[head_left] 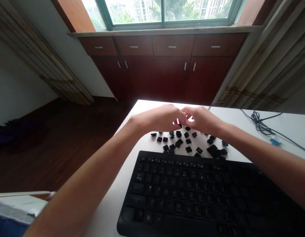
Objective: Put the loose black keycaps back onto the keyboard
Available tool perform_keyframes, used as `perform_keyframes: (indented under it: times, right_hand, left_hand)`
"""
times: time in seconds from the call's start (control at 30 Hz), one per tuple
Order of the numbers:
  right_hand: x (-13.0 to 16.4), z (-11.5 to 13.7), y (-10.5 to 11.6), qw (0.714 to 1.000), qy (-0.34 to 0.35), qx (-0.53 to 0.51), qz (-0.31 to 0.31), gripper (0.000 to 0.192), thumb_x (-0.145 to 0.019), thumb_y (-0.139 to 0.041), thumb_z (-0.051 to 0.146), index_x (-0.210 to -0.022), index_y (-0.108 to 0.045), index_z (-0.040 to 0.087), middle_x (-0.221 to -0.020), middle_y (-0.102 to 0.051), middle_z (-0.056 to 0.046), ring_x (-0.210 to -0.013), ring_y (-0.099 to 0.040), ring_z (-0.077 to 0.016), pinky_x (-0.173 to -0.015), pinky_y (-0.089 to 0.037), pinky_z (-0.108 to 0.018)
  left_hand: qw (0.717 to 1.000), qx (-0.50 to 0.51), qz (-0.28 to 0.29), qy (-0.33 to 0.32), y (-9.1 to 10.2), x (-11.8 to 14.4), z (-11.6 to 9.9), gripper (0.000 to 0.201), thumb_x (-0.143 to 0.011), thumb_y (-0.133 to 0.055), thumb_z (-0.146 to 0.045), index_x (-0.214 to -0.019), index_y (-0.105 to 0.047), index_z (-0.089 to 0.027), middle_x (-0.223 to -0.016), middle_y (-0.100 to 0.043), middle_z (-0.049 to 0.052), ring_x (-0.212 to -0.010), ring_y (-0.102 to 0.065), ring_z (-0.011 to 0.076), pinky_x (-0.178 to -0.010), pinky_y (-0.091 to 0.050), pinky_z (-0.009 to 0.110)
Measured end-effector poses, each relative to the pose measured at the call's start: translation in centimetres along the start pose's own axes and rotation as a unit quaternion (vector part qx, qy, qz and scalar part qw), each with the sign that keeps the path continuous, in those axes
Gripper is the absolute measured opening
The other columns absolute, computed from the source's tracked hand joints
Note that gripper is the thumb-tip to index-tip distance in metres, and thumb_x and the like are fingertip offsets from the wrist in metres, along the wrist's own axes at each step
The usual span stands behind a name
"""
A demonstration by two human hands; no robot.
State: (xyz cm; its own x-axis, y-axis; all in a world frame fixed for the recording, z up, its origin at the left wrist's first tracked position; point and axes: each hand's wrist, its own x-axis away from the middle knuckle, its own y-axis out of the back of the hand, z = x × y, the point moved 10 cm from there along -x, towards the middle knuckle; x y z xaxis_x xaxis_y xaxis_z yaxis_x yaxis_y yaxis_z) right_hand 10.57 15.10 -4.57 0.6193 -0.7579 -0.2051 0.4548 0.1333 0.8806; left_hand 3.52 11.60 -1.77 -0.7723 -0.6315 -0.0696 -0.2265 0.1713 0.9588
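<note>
So the white tabletop [113,210] is smooth and matte, and pretty much everything sits toward its far left corner and near edge. Biggest thing on it is the black plastic keyboard [192,194], lying flat along the near edge. As far as I can tell most of its keys are stripped off: the deck looks like rows of little square sockets rather than raised caps, though it's dark and I can't swear to every row. So I'd judge the job is well along on the pulling side, or barely started if the caps are going back on; can't say which.

Behind the keyboard, toward the far edge, there's a scatter of loose keycaps [187,144], small glossy black squares, some flipped, plus a longer bar-shaped one at the right of the pile. None are sorted, just strewn.

Over at the right side a thin dark cable [262,126] loops in a loose tangle, with a small blue plastic bit [275,141] beside it.

Both hands meet just above the far end of the keycap pile, fingertips touching. The left hand [164,118] is curled, fingers pinched in; the right hand [204,120] is curled the same way. They seem to be pinching something tiny and dark between them, probably one keycap, but it's hidden enough that I can't tell for sure.
</note>
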Motion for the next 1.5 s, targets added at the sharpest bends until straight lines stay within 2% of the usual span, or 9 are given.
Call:
perform_keyframes:
  times: [0.2,0.37,0.53,0.63,0.73,1.03,1.3,1.4,1.5]
  right_hand:
    - [2.8,0.1,1.7,0.998,0.043,0.045,-0.001,0.02,-0.095,-0.062,0.029,-0.109,-0.074,0.022,-0.107,-0.076,-0.007,-0.094,-0.071,-0.0236,-0.081,-0.055,-0.037]
    - [4.7,0.4,0.5,0.988,0.114,0.086,0.063,0.026,-0.098,-0.057,0.027,-0.118,-0.073,0.024,-0.12,-0.073,-0.009,-0.106,-0.069,-0.0261,-0.091,-0.055,-0.042]
    - [5.1,1.0,0.7,0.984,0.122,0.117,0.045,0.029,-0.099,-0.054,0.026,-0.122,-0.071,0.022,-0.12,-0.072,-0.012,-0.107,-0.067,-0.0287,-0.091,-0.055,-0.046]
    - [5.7,1.7,1.6,0.986,0.116,0.116,0.028,0.028,-0.1,-0.053,0.028,-0.119,-0.072,0.021,-0.119,-0.072,-0.012,-0.104,-0.068,-0.0283,-0.088,-0.056,-0.045]
    - [6.7,2.3,2.4,0.987,0.107,0.115,0.018,0.025,-0.099,-0.055,0.03,-0.114,-0.073,0.022,-0.116,-0.073,-0.012,-0.1,-0.068,-0.0275,-0.084,-0.056,-0.043]
    - [10.2,2.7,5.3,0.995,0.048,0.084,-0.023,0.025,-0.099,-0.058,0.04,-0.11,-0.073,0.024,-0.117,-0.072,-0.009,-0.101,-0.07,-0.0273,-0.087,-0.058,-0.043]
    - [17.4,-0.8,9.3,0.99,0.005,0.132,-0.053,0.023,-0.095,-0.062,0.042,-0.116,-0.07,0.039,-0.118,-0.075,-0.004,-0.1,-0.074,-0.0286,-0.079,-0.063,-0.042]
    - [19.4,-1.5,9.3,0.992,-0.034,0.108,-0.064,0.024,-0.094,-0.061,0.044,-0.116,-0.07,0.04,-0.116,-0.075,-0.001,-0.099,-0.075,-0.0306,-0.079,-0.064,-0.047]
    - [19.7,-0.2,7.8,0.995,-0.035,0.077,-0.062,0.028,-0.095,-0.063,0.039,-0.123,-0.066,0.038,-0.118,-0.074,-0.001,-0.099,-0.074,-0.0285,-0.081,-0.064,-0.045]
  left_hand:
    - [1.0,0.005,-0.01,0.003,-1.1,-0.5,0.5,0.022,-0.091,-0.064,-0.016,-0.107,-0.078,-0.024,-0.102,-0.077,0.002,-0.088,-0.07,0.0165,-0.078,-0.049,0.027]
    - [1.0,-0.002,-0.008,0.009,-2.0,-0.8,0.9,0.019,-0.09,-0.067,-0.02,-0.104,-0.077,-0.024,-0.098,-0.077,0.001,-0.085,-0.069,0.0163,-0.075,-0.047,0.027]
    - [1.0,0.002,-0.02,-0.023,-1.7,-0.8,-0.1,0.019,-0.09,-0.066,-0.022,-0.105,-0.077,-0.025,-0.1,-0.076,0.002,-0.086,-0.067,0.0163,-0.075,-0.047,0.027]
    - [0.998,0.034,0.008,-0.06,-2.0,-0.7,-1.3,0.022,-0.089,-0.066,-0.02,-0.107,-0.077,-0.026,-0.101,-0.074,0.001,-0.087,-0.067,0.0155,-0.077,-0.048,0.027]
    - [0.997,0.042,0.031,-0.059,-2.6,-0.9,-1.6,0.022,-0.088,-0.068,-0.019,-0.107,-0.078,-0.027,-0.1,-0.074,0.002,-0.089,-0.067,0.0163,-0.08,-0.047,0.027]
    - [0.997,0.058,0.032,-0.05,-2.8,-1.2,-1.7,0.01,-0.089,-0.071,-0.024,-0.096,-0.079,-0.023,-0.094,-0.075,0.001,-0.084,-0.067,0.0154,-0.079,-0.047,0.027]
    - [0.987,0.162,0.005,-0.023,-0.8,-1.0,-3.8,0.012,-0.09,-0.072,-0.027,-0.099,-0.075,-0.02,-0.1,-0.077,0.001,-0.095,-0.073,0.0166,-0.078,-0.055,0.025]
    - [0.969,0.246,0.013,-0.024,-0.9,-1.3,-5.5,0.011,-0.089,-0.073,-0.026,-0.098,-0.073,-0.019,-0.099,-0.078,0.002,-0.095,-0.074,0.0165,-0.083,-0.058,0.026]
    - [0.943,0.329,0.045,-0.026,-2.1,-1.5,-7.4,0.013,-0.091,-0.071,-0.026,-0.101,-0.072,-0.017,-0.098,-0.078,0.003,-0.094,-0.075,0.0159,-0.082,-0.059,0.025]
